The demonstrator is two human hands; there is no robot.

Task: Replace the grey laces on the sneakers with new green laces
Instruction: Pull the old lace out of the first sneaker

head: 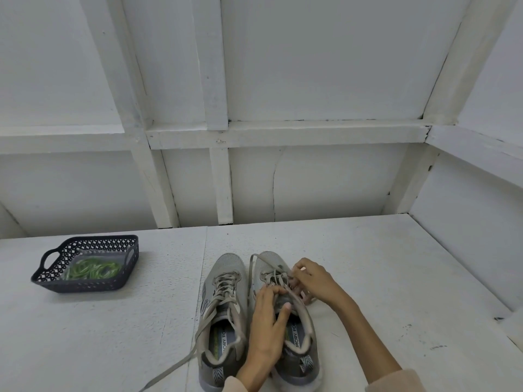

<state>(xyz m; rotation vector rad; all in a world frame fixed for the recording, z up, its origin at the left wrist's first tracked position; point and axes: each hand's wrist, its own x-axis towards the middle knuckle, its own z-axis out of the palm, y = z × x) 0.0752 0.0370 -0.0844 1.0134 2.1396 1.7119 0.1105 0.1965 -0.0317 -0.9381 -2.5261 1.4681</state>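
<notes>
Two grey sneakers stand side by side on the white table, toes pointing away from me. The left sneaker (pixel 223 306) keeps its grey lace threaded, with one loose end trailing toward the front left. My left hand (pixel 268 321) holds the tongue of the right sneaker (pixel 294 352), thumb on top. My right hand (pixel 311 278) pinches the grey lace (pixel 271 267) at that shoe's eyelets, and a loop of the lace arcs over the toe. The green laces (pixel 92 268) lie bundled in a dark basket (pixel 85 287) at the far left.
The white table (pixel 396 278) is bounded by white panelled walls behind and to the right. The perforated basket with handles sits near the table's back left edge. A seam runs down the tabletop just left of the shoes.
</notes>
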